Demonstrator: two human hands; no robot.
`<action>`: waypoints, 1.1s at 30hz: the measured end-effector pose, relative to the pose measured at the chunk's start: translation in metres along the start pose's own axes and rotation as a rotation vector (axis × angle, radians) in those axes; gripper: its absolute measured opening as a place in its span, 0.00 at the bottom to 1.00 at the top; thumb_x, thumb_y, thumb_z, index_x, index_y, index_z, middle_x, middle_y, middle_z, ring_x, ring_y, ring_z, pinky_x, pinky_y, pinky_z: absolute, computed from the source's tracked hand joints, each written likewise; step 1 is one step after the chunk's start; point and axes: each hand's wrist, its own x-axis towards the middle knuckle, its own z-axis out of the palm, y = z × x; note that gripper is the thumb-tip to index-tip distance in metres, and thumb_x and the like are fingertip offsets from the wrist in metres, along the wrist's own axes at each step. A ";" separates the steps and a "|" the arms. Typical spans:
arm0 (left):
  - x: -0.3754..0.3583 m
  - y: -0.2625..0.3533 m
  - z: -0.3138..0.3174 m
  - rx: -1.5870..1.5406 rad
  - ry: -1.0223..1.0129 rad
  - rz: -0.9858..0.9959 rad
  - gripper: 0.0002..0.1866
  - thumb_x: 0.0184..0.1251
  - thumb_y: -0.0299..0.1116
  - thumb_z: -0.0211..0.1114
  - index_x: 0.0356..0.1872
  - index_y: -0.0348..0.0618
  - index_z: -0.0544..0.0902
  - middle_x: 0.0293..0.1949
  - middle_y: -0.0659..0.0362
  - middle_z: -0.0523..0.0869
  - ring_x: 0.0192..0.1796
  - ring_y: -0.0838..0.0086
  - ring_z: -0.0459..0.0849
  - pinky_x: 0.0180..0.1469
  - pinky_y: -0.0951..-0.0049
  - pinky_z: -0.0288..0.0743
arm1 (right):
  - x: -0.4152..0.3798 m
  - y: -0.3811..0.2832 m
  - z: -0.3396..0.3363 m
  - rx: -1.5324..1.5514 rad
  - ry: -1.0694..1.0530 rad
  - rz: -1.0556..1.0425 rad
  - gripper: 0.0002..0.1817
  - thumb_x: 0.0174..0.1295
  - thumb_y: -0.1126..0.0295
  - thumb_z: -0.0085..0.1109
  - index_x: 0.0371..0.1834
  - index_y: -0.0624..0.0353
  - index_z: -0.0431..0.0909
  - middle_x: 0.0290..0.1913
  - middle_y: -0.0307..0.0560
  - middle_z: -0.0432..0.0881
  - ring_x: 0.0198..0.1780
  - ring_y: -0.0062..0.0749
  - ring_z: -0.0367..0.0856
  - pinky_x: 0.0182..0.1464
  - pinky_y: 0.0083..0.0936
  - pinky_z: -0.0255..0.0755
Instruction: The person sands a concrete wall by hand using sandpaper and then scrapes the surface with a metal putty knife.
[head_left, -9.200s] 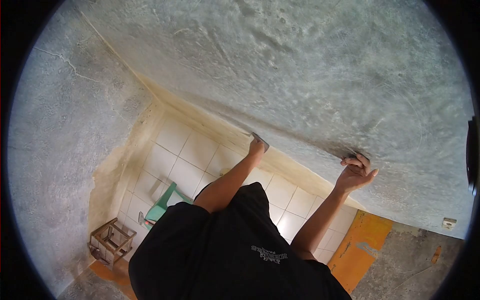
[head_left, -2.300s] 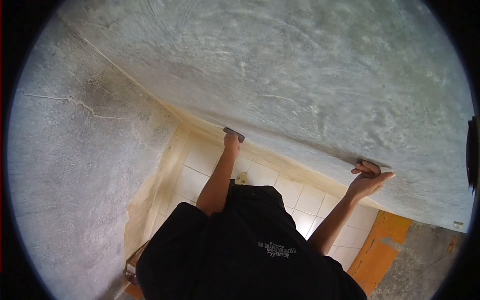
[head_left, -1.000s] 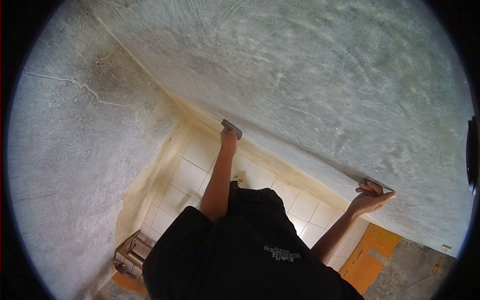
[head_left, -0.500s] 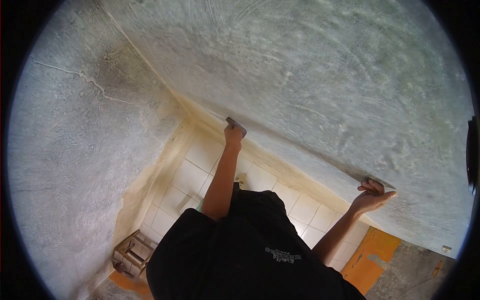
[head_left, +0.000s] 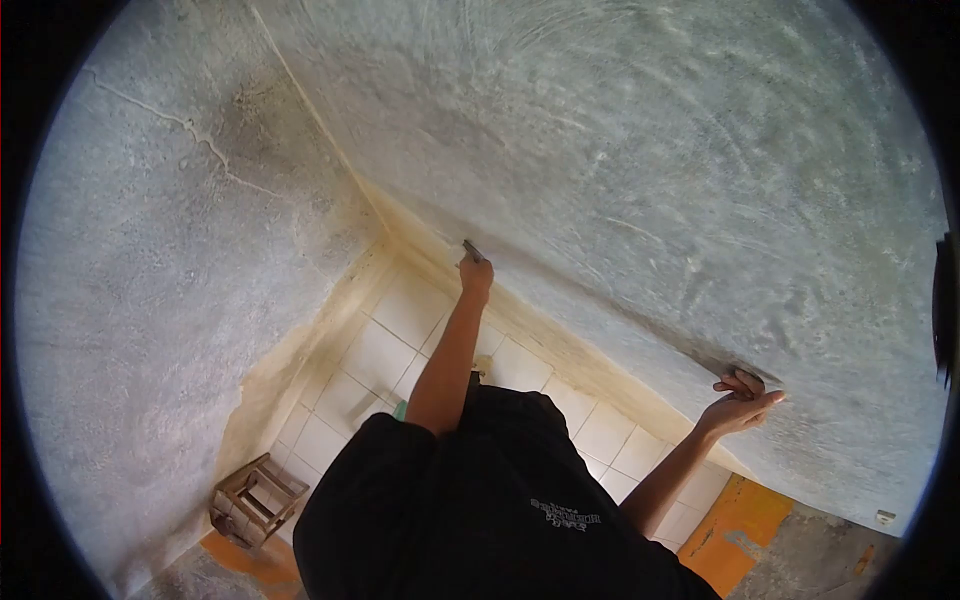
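Observation:
My left hand (head_left: 476, 274), on an outstretched arm, is closed around a small dark flat block (head_left: 472, 250). The block is tilted near the lower part of the grey wall (head_left: 620, 150); whether it touches the wall is unclear. Farther right, my right hand (head_left: 742, 398) is palm up at the wall, its fingers curled on a thin dark flat tool (head_left: 757, 374) seen nearly edge-on, and its thumb stretched out to the right. The fingers partly hide this tool.
Another grey wall (head_left: 150, 260) with a crack meets the first at a corner on the left. White floor tiles (head_left: 378, 352) lie below. A wooden stool (head_left: 257, 500) stands at lower left. An orange floor patch (head_left: 738, 520) is at lower right.
The block in my left hand has turned from showing its face to nearly edge-on, and that hand has shifted slightly right. My right hand has moved slightly left and down. The view has shifted a little.

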 end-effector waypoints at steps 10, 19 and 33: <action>0.003 -0.025 0.006 0.133 0.027 0.112 0.27 0.60 0.22 0.48 0.63 0.30 0.68 0.52 0.48 0.81 0.55 0.64 0.80 0.55 0.69 0.73 | -0.001 0.002 -0.001 -0.044 -0.025 -0.015 0.44 0.70 0.37 0.27 0.13 0.63 0.78 0.10 0.47 0.76 0.09 0.26 0.73 0.13 0.15 0.67; -0.011 -0.027 0.008 -0.041 -0.047 0.045 0.24 0.60 0.23 0.48 0.59 0.29 0.71 0.51 0.45 0.80 0.54 0.62 0.80 0.55 0.71 0.72 | -0.001 0.002 -0.002 -0.019 -0.054 -0.001 0.45 0.70 0.36 0.26 0.13 0.63 0.78 0.10 0.47 0.76 0.09 0.27 0.74 0.14 0.13 0.66; -0.018 -0.004 -0.008 0.040 -0.132 -0.010 0.22 0.58 0.21 0.48 0.56 0.26 0.72 0.47 0.47 0.82 0.49 0.67 0.81 0.50 0.73 0.74 | 0.003 0.005 -0.006 0.057 -0.076 0.034 0.45 0.69 0.35 0.28 0.14 0.65 0.79 0.11 0.48 0.77 0.10 0.28 0.74 0.14 0.15 0.68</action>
